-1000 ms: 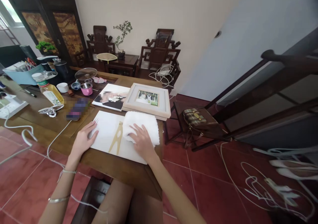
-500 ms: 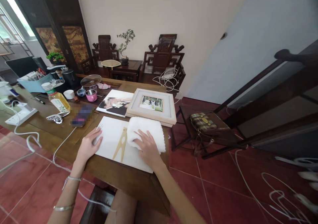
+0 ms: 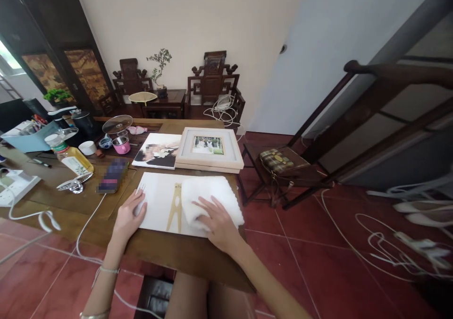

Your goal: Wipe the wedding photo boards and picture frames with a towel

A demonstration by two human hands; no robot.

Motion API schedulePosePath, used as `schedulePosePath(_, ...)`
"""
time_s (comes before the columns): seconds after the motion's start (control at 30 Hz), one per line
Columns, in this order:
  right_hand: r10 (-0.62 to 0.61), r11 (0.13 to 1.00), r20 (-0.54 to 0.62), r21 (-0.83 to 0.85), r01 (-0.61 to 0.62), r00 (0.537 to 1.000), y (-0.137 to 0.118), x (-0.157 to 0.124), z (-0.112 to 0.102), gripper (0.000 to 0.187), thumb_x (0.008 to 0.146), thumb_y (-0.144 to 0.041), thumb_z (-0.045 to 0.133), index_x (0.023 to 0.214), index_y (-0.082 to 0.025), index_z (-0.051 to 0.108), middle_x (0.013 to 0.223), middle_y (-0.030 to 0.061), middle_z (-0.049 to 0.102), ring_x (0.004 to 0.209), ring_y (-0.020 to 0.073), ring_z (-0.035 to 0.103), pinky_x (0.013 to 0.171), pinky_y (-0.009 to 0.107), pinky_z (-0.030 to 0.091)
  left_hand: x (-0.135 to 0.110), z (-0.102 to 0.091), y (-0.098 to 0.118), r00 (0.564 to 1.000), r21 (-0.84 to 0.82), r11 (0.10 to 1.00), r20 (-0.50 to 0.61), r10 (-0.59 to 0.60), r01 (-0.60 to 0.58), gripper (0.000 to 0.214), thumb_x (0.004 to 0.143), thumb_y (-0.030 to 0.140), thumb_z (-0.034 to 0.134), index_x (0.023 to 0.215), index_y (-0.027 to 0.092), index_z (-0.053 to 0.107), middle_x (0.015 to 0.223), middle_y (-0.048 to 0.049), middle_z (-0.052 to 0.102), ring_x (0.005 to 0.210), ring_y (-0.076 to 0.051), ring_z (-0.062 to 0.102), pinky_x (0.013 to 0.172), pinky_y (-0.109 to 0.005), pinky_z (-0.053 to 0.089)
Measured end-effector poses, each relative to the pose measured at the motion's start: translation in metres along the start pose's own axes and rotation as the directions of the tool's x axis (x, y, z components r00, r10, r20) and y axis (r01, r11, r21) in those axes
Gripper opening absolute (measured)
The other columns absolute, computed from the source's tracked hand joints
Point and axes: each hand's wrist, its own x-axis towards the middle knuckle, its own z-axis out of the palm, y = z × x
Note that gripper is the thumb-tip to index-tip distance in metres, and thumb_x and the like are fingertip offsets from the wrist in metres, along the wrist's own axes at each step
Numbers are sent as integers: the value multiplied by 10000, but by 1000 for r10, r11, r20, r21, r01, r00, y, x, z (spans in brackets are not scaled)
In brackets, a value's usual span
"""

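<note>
A white rectangular panel [image 3: 155,201] lies flat on the wooden table with a flat beige A-shaped piece [image 3: 175,205] on it. My left hand [image 3: 130,213] rests at the panel's left edge, fingers stretched over the corner and thumb apart. Over the panel's right part lies a folded white towel [image 3: 219,191]. My right hand [image 3: 215,220] is laid on this towel with its fingers spread; the thumb sits lower, against the cloth. The towel hides the panel's right side.
Behind the panel lie a framed photo [image 3: 212,151] and a photo print [image 3: 157,151]. A phone [image 3: 113,175], an oil bottle [image 3: 76,161], a pink cup [image 3: 121,145] and a power strip [image 3: 17,187] occupy the left. A chair holding a plaid bag [image 3: 278,161] stands right.
The camera view has turned rightward, shifting the room's furniture left. My right hand and the towel sit slightly farther right and lower on the panel. My left hand keeps its place at the edge.
</note>
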Motion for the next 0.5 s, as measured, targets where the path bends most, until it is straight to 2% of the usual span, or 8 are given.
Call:
schedulePosePath(0.13, 112, 993, 7, 28, -113, 994, 26, 19, 1, 521, 556, -10, 441, 989, -187, 670, 1341, 113, 582, 1328, 260, 436, 1132, 537, 249, 1, 0, -3, 1000, -9, 1000, -4, 11, -11, 368, 869, 394, 530, 1097, 159, 697, 1268, -115, 644, 1268, -280, 533, 1079, -453, 442)
schedulePosePath(0.23, 168, 985, 55, 29, -170, 984, 33, 28, -1, 574, 535, 1, 429, 1024, -182, 668, 1352, 122, 571, 1344, 257, 415, 1140, 537, 229, 2, 1, -3, 1000, -17, 1000, -5, 13, -13, 369, 872, 394, 525, 1091, 153, 698, 1272, -128, 638, 1272, -283, 527, 1081, -456, 439)
schedulePosePath(0.33, 153, 988, 65, 22, -155, 986, 16, 20, -6, 559, 542, 19, 418, 999, -186, 668, 1363, 108, 564, 1356, 258, 398, 1141, 551, 227, 2, 1, -3, 1000, -25, 1000, -12, 11, -11, 364, 874, 398, 527, 1092, 159, 694, 1277, -126, 635, 1276, -284, 522, 1083, -463, 436)
schedulePosePath(0.5, 97, 995, 68, 23, -99, 993, -37, -17, -15, 557, 541, 59, 380, 937, -210, 664, 1409, 39, 526, 1395, 223, 333, 1162, 532, 220, 2, 1, -2, 1000, -35, 999, -7, 3, -3, 346, 877, 408, 529, 1083, 177, 684, 1280, -121, 636, 1275, -287, 525, 1075, -481, 441)
